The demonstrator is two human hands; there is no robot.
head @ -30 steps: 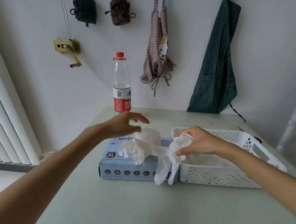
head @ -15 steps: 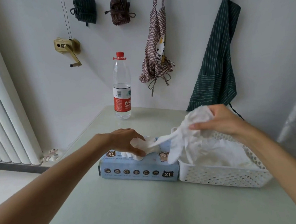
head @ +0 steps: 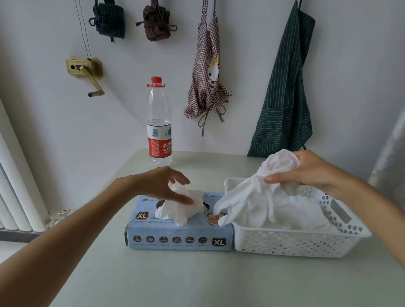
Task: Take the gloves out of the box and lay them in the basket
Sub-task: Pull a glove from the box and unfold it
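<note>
Right hand [head: 315,171] grips glove [head: 255,197], fingers pointing left-down over basket [head: 298,242]; left hand [head: 160,185] spread.

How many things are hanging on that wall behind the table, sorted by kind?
Aprons hanging open: 2, a checked apron and a green striped apron.
Rolled cloth bundles: 2, a dark bundle and a brown bundle.
Brass crank fixtures: 1, the crank.
Total: 5.
</note>
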